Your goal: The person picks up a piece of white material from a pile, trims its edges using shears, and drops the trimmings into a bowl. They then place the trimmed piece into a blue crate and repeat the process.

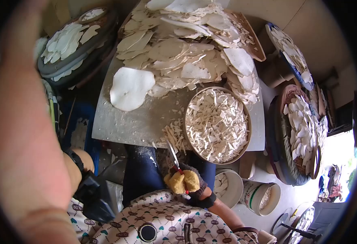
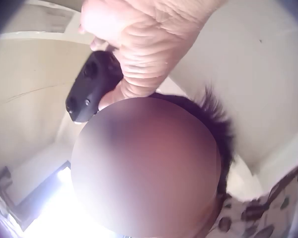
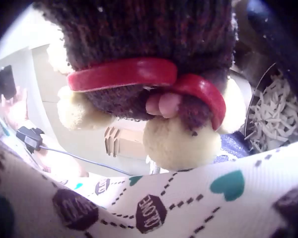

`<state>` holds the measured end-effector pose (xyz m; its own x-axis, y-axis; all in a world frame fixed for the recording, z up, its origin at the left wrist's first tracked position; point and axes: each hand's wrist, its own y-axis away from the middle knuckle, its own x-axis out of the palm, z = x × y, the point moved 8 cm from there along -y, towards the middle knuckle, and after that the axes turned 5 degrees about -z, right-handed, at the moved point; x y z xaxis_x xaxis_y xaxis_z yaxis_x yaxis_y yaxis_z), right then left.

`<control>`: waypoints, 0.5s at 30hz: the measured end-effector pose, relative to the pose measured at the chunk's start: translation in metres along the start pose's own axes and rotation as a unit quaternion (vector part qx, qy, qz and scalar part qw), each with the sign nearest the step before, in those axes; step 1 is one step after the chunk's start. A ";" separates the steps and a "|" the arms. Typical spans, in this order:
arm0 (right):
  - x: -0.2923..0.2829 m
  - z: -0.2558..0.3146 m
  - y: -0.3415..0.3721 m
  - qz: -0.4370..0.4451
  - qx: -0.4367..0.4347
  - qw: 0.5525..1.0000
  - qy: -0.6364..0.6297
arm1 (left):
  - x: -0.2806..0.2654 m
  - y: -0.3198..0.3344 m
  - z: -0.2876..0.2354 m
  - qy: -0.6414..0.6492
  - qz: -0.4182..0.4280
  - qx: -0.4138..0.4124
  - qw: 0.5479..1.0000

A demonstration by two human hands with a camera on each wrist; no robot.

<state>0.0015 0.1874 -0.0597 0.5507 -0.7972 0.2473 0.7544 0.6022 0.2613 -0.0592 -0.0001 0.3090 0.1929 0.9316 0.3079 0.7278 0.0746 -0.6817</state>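
Observation:
In the head view my left hand (image 1: 30, 138) is large and blurred at the left edge. The left wrist view shows that hand (image 2: 146, 42) raised beside the head, thumb and fingers gripping a small black device (image 2: 92, 84). My right hand (image 1: 196, 177), in a dark knitted glove, holds red-handled scissors (image 1: 173, 153) over the lap, blades towards the table. Yellow foam-like pads (image 1: 182, 181) surround its fingers. In the right wrist view the red handles (image 3: 124, 73) loop round the gloved hand (image 3: 154, 44), with bare fingertips (image 3: 163, 104) showing.
The table (image 1: 125, 126) bears a heap of pale flat pieces (image 1: 170, 51) and a round container (image 1: 249, 130) of small offcuts. Loaded round trays (image 1: 58, 69) stand at both sides. Two white buckets (image 1: 249, 193) stand right of the lap.

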 end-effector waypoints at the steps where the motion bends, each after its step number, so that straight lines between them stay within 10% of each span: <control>1: -0.002 -0.006 0.002 -0.004 0.009 1.000 -0.023 | -0.002 -0.007 -0.007 0.002 0.001 0.016 1.000; 5: -0.004 0.009 0.001 0.004 -0.065 0.994 0.086 | -0.031 -0.042 0.023 -0.052 -0.023 -0.010 0.998; 9: -0.005 -0.008 0.001 -0.008 0.046 0.995 -0.090 | -0.078 -0.042 0.172 -0.322 0.096 -0.202 0.920; 15: -0.013 -0.004 -0.006 -0.017 0.029 0.997 -0.068 | -0.082 -0.063 0.306 -0.663 0.184 -0.006 0.726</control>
<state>-0.0088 0.1943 -0.0677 0.4680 -0.8066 0.3610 0.7475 0.5792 0.3252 -0.3220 0.0272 0.1237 -0.4216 0.4114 -0.8081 0.7947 -0.2616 -0.5477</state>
